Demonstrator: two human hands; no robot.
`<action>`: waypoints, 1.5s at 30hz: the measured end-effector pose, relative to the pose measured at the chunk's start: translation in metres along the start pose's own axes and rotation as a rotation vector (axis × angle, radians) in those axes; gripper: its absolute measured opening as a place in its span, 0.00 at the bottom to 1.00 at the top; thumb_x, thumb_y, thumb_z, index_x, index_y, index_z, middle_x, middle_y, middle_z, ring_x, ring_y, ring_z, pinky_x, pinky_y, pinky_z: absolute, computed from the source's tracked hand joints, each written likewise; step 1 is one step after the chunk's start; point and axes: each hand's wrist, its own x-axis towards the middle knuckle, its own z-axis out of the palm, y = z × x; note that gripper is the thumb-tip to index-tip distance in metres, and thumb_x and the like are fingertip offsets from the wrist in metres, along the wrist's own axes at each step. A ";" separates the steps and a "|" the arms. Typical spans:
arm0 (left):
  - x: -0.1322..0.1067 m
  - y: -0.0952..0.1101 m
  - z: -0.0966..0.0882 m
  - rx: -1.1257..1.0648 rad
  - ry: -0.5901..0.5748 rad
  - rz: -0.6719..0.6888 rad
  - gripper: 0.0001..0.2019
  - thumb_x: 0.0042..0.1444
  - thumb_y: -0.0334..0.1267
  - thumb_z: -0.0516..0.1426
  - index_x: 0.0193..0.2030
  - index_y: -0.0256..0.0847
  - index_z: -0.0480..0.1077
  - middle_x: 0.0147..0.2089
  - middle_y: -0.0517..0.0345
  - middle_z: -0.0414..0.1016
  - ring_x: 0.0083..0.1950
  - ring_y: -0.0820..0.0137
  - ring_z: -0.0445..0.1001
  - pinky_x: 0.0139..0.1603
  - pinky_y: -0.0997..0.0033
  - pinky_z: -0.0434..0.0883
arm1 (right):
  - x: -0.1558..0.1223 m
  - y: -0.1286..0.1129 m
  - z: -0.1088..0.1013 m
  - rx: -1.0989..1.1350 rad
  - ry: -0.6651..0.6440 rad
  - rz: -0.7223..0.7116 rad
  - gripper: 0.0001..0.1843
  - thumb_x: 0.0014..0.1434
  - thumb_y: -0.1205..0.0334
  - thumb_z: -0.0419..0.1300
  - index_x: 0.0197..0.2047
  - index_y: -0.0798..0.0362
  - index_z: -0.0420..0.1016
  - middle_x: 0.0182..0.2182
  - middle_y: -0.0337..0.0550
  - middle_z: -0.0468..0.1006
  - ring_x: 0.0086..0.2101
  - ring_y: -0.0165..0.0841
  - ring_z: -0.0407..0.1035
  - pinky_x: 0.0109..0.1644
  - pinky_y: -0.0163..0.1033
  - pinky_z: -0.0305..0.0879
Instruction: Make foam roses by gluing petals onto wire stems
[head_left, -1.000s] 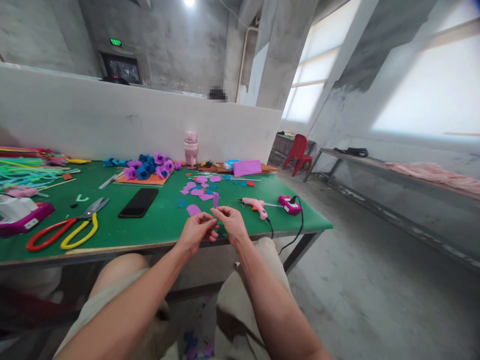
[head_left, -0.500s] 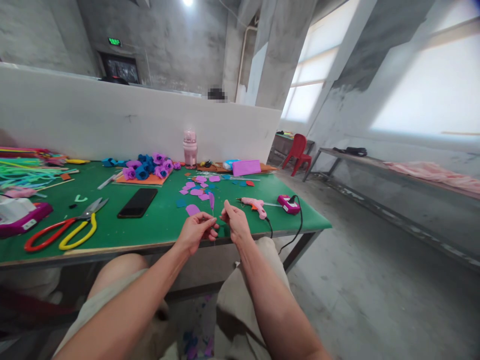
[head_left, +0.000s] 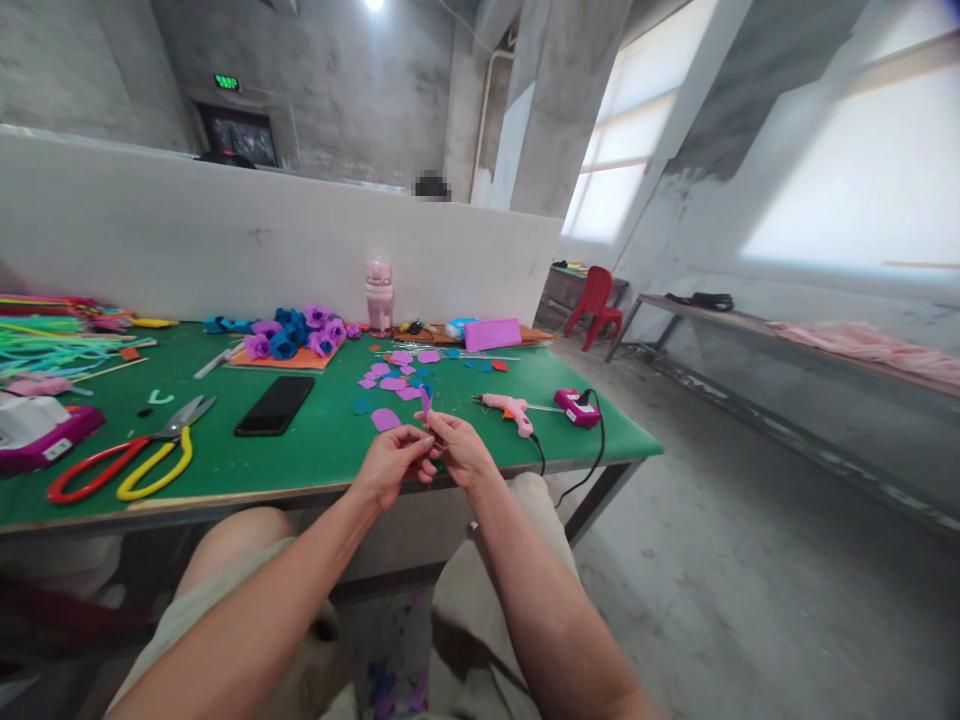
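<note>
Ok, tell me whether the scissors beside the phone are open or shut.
Partly open: the scissors lie with their blade tips parted and their red and yellow handles spread apart.

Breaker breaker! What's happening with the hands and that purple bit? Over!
Left hand and right hand close together, both pinching. Purple piece held, poking upward. Pink glue gun lies to the right, apart from both hands.

2 bare forearms [head_left: 304, 577], extended, converging inward; bare left hand [head_left: 388, 467] and bare right hand [head_left: 461, 450] meet, both pinching, fingers [head_left: 425, 468] curled.
</note>
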 end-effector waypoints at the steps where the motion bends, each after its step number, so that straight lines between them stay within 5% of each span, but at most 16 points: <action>1: 0.000 0.000 0.000 0.002 0.003 0.001 0.12 0.41 0.39 0.64 0.28 0.35 0.67 0.25 0.58 0.75 0.18 0.77 0.69 0.18 0.78 0.68 | -0.001 -0.001 0.001 -0.015 0.007 -0.002 0.19 0.41 0.51 0.68 0.32 0.56 0.76 0.16 0.31 0.66 0.14 0.19 0.55 0.16 0.27 0.48; 15: 0.002 -0.004 0.001 -0.007 0.040 0.013 0.14 0.38 0.39 0.65 0.26 0.35 0.65 0.22 0.59 0.73 0.18 0.76 0.70 0.18 0.77 0.69 | -0.002 -0.002 0.001 -0.270 0.104 -0.130 0.14 0.40 0.53 0.67 0.25 0.56 0.77 0.19 0.35 0.70 0.21 0.23 0.59 0.24 0.30 0.52; 45: 0.000 -0.003 0.003 -0.013 0.045 0.005 0.15 0.38 0.40 0.65 0.26 0.35 0.65 0.22 0.59 0.73 0.18 0.76 0.70 0.19 0.76 0.69 | -0.006 -0.003 0.003 -0.250 0.148 -0.135 0.12 0.39 0.56 0.66 0.23 0.57 0.76 0.18 0.36 0.70 0.20 0.23 0.58 0.23 0.31 0.52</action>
